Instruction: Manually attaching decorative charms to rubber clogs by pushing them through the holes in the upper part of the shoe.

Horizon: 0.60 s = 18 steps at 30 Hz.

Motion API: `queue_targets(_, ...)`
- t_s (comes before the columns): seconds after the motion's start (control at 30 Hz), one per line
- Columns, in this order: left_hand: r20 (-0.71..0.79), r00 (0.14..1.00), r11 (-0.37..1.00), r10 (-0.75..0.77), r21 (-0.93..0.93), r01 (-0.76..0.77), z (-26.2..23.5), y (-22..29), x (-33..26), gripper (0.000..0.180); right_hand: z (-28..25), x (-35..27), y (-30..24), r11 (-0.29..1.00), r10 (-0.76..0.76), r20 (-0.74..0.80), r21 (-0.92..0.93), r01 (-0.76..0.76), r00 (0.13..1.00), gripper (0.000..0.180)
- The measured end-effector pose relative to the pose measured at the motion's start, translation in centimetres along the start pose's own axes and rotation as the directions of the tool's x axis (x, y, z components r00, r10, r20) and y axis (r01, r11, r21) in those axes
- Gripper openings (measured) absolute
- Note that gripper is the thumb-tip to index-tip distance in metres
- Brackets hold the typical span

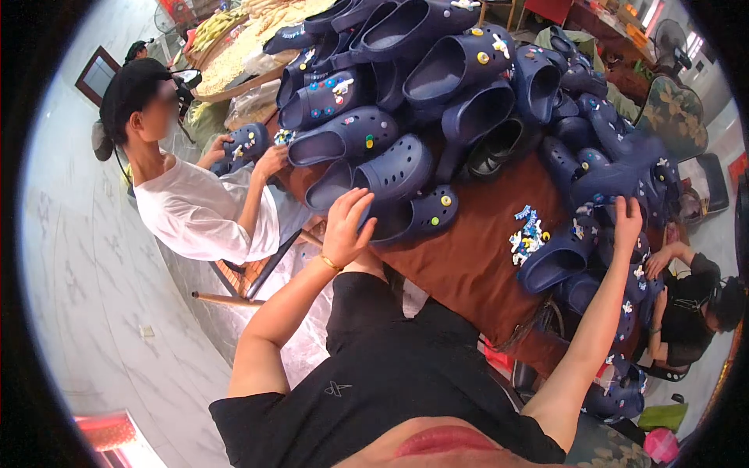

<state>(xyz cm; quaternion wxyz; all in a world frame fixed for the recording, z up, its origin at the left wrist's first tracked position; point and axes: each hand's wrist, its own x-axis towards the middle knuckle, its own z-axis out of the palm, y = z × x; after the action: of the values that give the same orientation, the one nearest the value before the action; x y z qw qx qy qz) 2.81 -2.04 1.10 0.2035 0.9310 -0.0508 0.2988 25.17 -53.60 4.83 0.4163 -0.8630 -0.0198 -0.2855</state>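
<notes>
My left hand (347,228) is at the near edge of a big heap of navy clogs, its fingers apart. It is beside the heel of a plain navy clog (398,168) with no charms on its upper. Below that clog lies another navy clog (433,214) with a few round charms. On the right, my right hand (626,222) reaches up to a navy clog (616,179) that is smeared by motion, fingers against its lower edge. A small pile of white, blue and yellow shoe charms (529,236) lies on the brown cloth (484,265) between my hands.
At the left a seated person in a white shirt (195,210) handles a charmed clog (247,143). Another person in black (690,312) works at the right edge. Clogs (456,66) are stacked high at the back. A round tray of kernels (234,70) stands behind.
</notes>
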Motion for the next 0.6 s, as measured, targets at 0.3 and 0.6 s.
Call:
queue_targets(0.3,-0.074,0.93,0.881,0.359,-0.302,-0.364,0.1,9.4,0.5,0.04,7.7,-13.3,-16.3,0.538,-0.565,0.798,0.163,0.827,0.21,0.014)
queue_targets(0.6,0.385,0.904,0.884,0.185,-0.467,0.018,9.9,8.2,-6.5,0.02,10.3,-20.8,-12.0,0.82,-0.547,0.608,0.248,0.517,0.576,0.011)
